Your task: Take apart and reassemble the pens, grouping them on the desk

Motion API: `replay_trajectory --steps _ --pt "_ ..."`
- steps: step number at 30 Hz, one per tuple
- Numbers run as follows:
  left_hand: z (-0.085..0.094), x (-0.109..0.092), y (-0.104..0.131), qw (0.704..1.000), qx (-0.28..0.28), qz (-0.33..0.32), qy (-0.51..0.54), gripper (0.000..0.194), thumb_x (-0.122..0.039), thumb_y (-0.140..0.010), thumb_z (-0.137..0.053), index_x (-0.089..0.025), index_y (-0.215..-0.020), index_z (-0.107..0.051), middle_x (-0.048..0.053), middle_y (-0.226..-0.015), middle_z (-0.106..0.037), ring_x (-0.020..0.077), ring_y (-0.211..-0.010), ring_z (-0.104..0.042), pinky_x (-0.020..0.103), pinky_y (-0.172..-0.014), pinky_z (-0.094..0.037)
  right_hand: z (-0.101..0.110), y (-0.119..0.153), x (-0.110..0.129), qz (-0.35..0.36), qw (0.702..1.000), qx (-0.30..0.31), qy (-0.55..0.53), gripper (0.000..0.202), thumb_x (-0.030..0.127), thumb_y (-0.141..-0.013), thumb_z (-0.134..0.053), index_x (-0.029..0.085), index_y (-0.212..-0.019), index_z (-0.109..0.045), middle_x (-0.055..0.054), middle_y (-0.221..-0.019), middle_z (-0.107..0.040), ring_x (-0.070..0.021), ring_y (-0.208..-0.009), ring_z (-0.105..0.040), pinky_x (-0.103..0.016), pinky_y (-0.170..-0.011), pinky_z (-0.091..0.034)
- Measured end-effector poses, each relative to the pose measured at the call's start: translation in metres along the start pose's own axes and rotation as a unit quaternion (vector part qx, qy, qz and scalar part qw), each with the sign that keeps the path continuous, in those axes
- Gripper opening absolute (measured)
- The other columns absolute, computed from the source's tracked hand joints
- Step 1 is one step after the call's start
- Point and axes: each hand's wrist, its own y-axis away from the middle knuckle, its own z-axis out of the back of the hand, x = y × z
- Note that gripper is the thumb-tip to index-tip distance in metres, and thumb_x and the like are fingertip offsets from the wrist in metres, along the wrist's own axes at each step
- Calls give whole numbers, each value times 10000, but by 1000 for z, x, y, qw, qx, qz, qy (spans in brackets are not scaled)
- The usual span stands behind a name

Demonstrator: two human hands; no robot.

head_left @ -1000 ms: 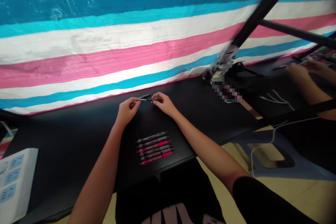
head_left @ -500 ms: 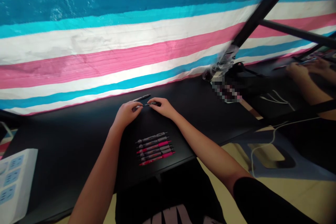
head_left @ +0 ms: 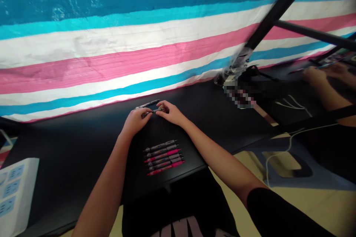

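Note:
My left hand [head_left: 135, 121] and my right hand [head_left: 172, 114] meet over the middle of the black table. Between them they hold a dark pen [head_left: 155, 111] lengthwise, one end in each hand's pinch. My fingers cover both of its ends. Just beyond my hands lies another pen [head_left: 150, 103], grey and black, slightly slanted. Closer to my body, several retractable pens [head_left: 164, 155] rest side by side in a row, some grey and black, others with pink or red parts.
A white power strip [head_left: 20, 192] with blue socket faces sits at the left edge of the black table [head_left: 69, 155]. A striped sheet [head_left: 139, 52] hangs behind. To the right are a clear plastic bag [head_left: 239, 63], white cables [head_left: 292, 103] and another person's hands [head_left: 317, 76].
My right hand's fingers have shifted slightly up and opened a little around the pen, so more of it shows. The row of pens has stayed put.

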Motion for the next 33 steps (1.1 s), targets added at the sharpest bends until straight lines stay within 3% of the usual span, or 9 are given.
replay_trajectory --steps 5,9,14,17,21,26,31,33 --pt "2 1 -1 1000 0 10 -8 249 -337 -929 -628 -187 -1035 -796 53 -783 -727 205 -695 -643 319 -680 -468 6 -3 -2 13 999 -20 26 189 379 -849 -675 199 -905 -663 -20 -824 -667 -177 -753 -595 -309 -720 -468" --pt "1 0 -1 1000 20 9 -16 255 -344 -932 -626 -190 -1032 -803 57 -794 -744 207 -693 -650 329 -707 -488 11 -1 2 -1 997 -6 83 290 450 -912 -629 190 -793 -675 -6 -703 -623 -166 -680 -533 -316 -698 -420" --pt "2 0 -1 1000 13 20 -10 269 -348 -931 -625 -191 -1058 -803 65 -843 -758 211 -713 -660 340 -735 -507 12 -2 0 -9 999 2 32 267 433 -855 -694 199 -983 -686 -4 -799 -647 -166 -721 -561 -301 -701 -441" --pt "2 0 -1 1000 17 21 -10 268 -352 -928 -629 -190 -1048 -806 62 -825 -754 209 -708 -657 337 -728 -507 12 -3 0 -2 999 -1 43 227 415 -862 -671 191 -893 -682 -24 -823 -675 -175 -752 -583 -307 -730 -445" --pt "1 1 -1 1000 24 12 -3 268 -355 -926 -629 -188 -1035 -807 63 -816 -756 200 -692 -648 327 -723 -511 14 -2 2 -8 997 18 79 382 487 -946 -559 181 -744 -665 -20 -711 -642 -174 -707 -568 -312 -722 -422" --pt "1 3 -1 1000 1 14 9 278 -382 -919 -642 -199 -1045 -810 66 -826 -759 207 -696 -655 329 -711 -512 14 -2 0 -4 999 8 34 307 496 -849 -697 200 -927 -669 -7 -816 -657 -171 -727 -574 -297 -708 -453" --pt "-1 1 -1 1000 8 -7 5 241 -347 -912 -654 -204 -1030 -808 61 -805 -751 201 -681 -645 325 -707 -510 14 -4 -3 11 996 4 92 423 522 -947 -570 202 -674 -618 -19 -719 -611 -177 -718 -567 -321 -750 -450" --pt "-2 1 -1 1000 3 -7 5 240 -340 -915 -656 -202 -1040 -808 62 -807 -747 204 -688 -645 330 -718 -511 14 -4 -3 3 996 -4 84 398 527 -942 -580 200 -723 -640 -16 -728 -619 -173 -715 -564 -317 -740 -449"
